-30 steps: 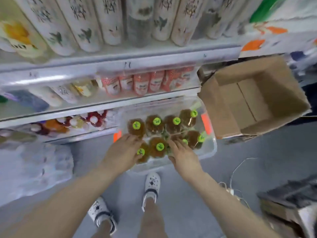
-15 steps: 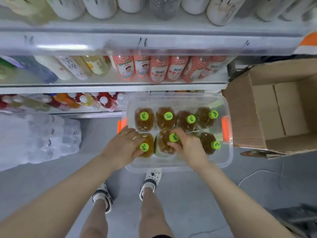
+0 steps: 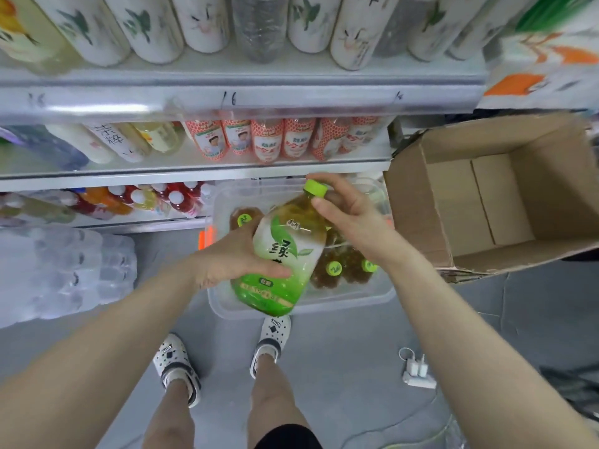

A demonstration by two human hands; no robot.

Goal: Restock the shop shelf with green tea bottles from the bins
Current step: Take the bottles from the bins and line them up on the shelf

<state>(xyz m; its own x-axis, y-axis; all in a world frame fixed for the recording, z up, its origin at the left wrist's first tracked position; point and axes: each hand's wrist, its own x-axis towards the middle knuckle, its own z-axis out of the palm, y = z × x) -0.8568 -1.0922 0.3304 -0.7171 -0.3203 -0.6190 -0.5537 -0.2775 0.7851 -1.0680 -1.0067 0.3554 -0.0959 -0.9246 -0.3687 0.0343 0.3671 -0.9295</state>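
Shelf (image 3: 194, 173) rises behind the bin (image 3: 363, 298), its tiers packed with other drinks, so stock only has to travel up and back from the bin. Cardboard box (image 3: 505, 202), open and tipped toward the camera, sits right of the bin; touching it or just beside, cannot tell. Shrink-wrapped water pack (image 3: 64, 270) lies on the floor left of the bin. Bin itself is clear plastic on the floor ahead of the feet. Remaining bottles (image 3: 324, 278) stand upright inside it, green caps up, likely so necks are easy to grab.

Green tea bottle (image 3: 285, 254) is out of the bin and held above it, tilted with its cap (image 3: 315, 188) toward the shelf. Left hand (image 3: 233, 257) wraps the labelled body, thumb across the front, probably taking the weight. Right hand (image 3: 353, 222) grips the neck just under the cap, likely to steer. Two-handed hold fits a large, full bottle. Not yet on the shelf; placing it looks like the next step.
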